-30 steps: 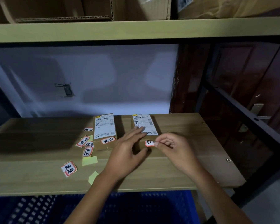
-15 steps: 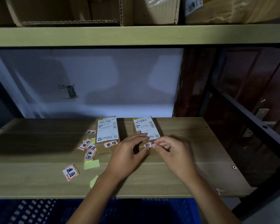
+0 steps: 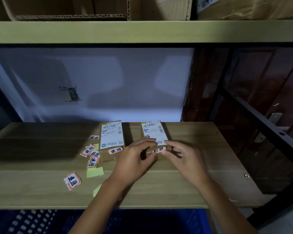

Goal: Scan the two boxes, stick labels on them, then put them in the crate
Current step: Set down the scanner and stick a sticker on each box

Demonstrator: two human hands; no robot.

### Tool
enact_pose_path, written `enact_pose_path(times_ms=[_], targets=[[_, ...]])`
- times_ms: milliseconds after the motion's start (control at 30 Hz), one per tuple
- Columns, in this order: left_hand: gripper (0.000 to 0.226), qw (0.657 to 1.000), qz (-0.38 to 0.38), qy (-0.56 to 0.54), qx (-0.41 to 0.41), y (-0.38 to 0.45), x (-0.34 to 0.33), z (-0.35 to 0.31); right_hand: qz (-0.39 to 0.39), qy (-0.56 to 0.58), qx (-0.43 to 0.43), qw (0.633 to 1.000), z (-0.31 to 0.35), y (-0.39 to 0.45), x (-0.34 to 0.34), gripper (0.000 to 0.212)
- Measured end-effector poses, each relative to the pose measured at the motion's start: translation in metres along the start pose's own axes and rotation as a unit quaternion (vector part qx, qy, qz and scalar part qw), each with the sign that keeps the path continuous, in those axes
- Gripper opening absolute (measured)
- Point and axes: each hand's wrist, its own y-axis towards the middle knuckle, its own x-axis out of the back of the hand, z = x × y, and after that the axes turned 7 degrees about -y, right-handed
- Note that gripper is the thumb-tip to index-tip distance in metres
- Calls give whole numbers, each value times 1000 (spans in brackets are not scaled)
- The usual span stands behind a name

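Observation:
Two small cardboard boxes with white shipping labels lie side by side on the wooden shelf (image 3: 41, 149). The left box (image 3: 111, 137) carries a red-bordered sticker (image 3: 115, 150) on its near end. On the right box (image 3: 153, 132), a second red-bordered sticker (image 3: 159, 150) lies flat at the near edge. My left hand (image 3: 134, 159) rests on that box's left side, thumb by the sticker. My right hand (image 3: 184, 157) has its fingertips on the sticker's right end and the box top. A blue crate (image 3: 32, 222) sits below the shelf.
Several loose red-bordered stickers (image 3: 89, 150) and yellow backing scraps (image 3: 95, 172) lie left of the boxes; one sticker (image 3: 72, 180) lies nearer me. An upper shelf (image 3: 142, 31) with large cartons hangs overhead. A black metal frame (image 3: 260, 119) runs along the right.
The sticker that my right hand pinched above the right box now lies flat on it. Both hands have spread slightly apart over the box.

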Motion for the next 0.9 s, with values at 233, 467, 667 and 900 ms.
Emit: enact_pose_path(times_ms=[233,467,667,900], targets=[[30,999,-16,-39,13,2,-4,8,6,58,-25,998,-6,2,-3,42],[26,997,-38,-58,18,2,-6,8,-7,50,-40,998,-7,0,-6,38],[26,998,-45,-53,10,2,-9,10,-4,59,-28,998,-6,3,-6,37],[39,998,-34,-43,15,0,-5,2,11,65,-54,996,-5,2,-3,41]])
